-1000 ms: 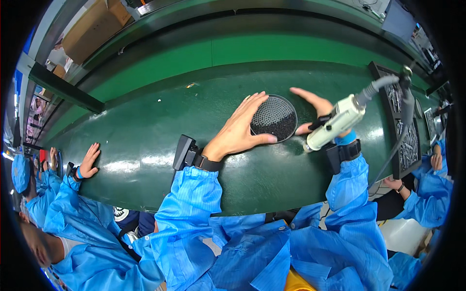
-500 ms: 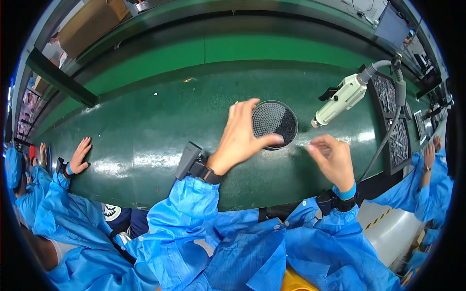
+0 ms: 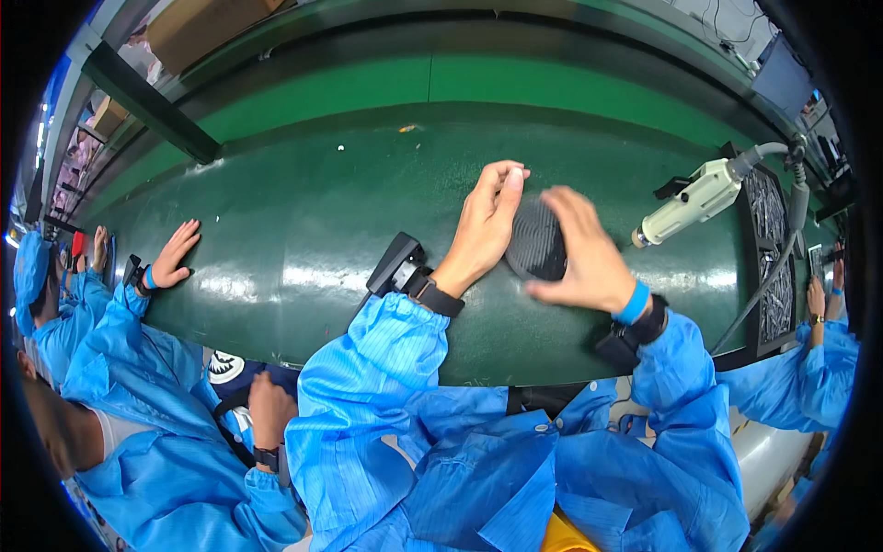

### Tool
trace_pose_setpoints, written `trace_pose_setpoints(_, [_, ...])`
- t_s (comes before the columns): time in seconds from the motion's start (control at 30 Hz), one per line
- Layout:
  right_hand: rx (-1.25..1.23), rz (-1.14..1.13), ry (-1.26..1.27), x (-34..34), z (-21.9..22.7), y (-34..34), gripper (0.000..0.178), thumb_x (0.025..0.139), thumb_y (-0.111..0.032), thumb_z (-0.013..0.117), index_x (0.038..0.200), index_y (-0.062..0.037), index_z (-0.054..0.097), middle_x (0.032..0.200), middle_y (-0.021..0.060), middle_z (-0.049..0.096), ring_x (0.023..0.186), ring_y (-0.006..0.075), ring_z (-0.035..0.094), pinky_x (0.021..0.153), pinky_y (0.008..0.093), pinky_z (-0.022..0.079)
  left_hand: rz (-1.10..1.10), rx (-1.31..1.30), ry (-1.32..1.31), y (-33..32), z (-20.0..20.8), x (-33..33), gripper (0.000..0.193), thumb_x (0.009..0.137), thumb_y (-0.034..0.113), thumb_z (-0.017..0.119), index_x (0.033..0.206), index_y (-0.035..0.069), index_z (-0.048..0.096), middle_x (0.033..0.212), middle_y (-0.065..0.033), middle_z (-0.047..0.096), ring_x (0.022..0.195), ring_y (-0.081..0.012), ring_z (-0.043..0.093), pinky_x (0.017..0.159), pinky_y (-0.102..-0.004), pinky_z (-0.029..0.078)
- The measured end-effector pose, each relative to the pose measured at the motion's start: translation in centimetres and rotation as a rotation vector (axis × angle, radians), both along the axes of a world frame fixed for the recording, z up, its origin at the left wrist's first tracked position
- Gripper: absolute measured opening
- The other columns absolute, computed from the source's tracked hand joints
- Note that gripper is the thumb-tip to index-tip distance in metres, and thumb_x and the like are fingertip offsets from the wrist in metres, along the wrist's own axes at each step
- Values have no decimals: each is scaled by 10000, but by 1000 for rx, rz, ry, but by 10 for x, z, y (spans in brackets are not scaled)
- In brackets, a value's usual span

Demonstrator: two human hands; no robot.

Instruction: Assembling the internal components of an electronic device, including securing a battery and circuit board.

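Between my hands is a round dark grey dish (image 3: 535,237), its dimpled surface smeared into stripes by motion. Small black pieces seem to lie on its right part, too blurred to name. My right hand (image 3: 589,253) grips the dish at its right edge, thumb at the near rim and fingers at the far side. Beside the left rim is my left hand (image 3: 487,216), closed, thumb pressed against the curled fingers. What those fingers hold, if anything, is hidden.
A cream powered hand tool (image 3: 690,202) hangs by its grey cable on the right. Beyond it stand black trays (image 3: 771,248) of metal parts. The green table (image 3: 368,212) carries a few scraps. Another person's hand (image 3: 175,255) rests at the left; more people sit on both sides.
My right hand has moved from beside the dish onto its right edge. My left hand has drawn its thumb off the dish and closed. The view has shifted slightly.
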State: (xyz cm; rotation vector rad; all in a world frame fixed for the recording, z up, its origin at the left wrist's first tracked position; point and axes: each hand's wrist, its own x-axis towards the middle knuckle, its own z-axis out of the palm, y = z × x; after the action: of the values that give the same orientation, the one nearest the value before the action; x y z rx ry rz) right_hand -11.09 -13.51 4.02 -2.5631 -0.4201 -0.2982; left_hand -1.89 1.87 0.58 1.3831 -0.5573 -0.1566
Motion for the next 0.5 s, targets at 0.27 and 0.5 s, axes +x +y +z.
trace_pose_setpoints(0.27, [-55,34,81,4,2,-12,994,581,-359,828,1340,29,318,1379,270,301,1298,441,300,1090,489,266,-73,24,52,-1,3,1,446,1010,387,335,1185,7,488,1191,-140,552,1125,-201,509,999,-337,378])
trace_pose_setpoints(0.5, [-282,30,22,-33,15,-12,891,682,-415,752,1328,65,370,1427,267,303,1356,387,267,1105,539,187,-175,-54,157,-2,0,0,563,1006,444,247,1224,-44,426,1251,-198,516,1197,-258,480,1053,-373,348])
